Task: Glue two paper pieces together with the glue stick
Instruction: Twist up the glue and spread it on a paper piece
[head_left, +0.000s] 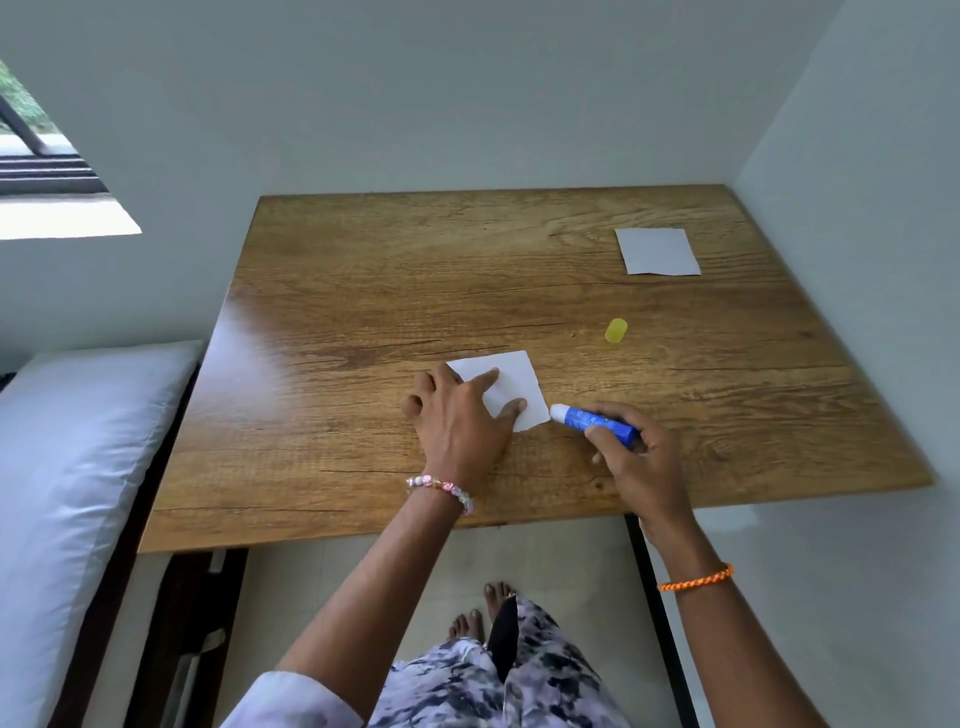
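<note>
The glue stick (592, 420) lies low in the right hand (631, 462), uncapped, its white tip just beside the right edge of the near paper piece (511, 387), which rests near the middle of the wooden table (363, 291). The right hand is clenched round the blue barrel, fingers wrapped near its back end. The left hand (457, 421) lies flat, fingers spread and released, pinning the left and near part of that paper with a fingertip and thumb. The yellow cap (616, 331) lies on the table a little farther off to the right, and the second paper piece (657, 251) sits well apart at the far right.

The step in hand looks like spreading glue on the near paper. To do it well, the tip should go onto the sheet and stroke away from the pinning fingers, toward the free right and far edges, so the paper stays taut and does not buckle. Light, even pressure suits a thin sheet. The left hand covers much of the surface, so it probably has to shift for full coverage, ideally onto an unglued part. Strokes running just past the edges would give corners that stick. Whether any glue is already on the paper cannot be told.
</note>
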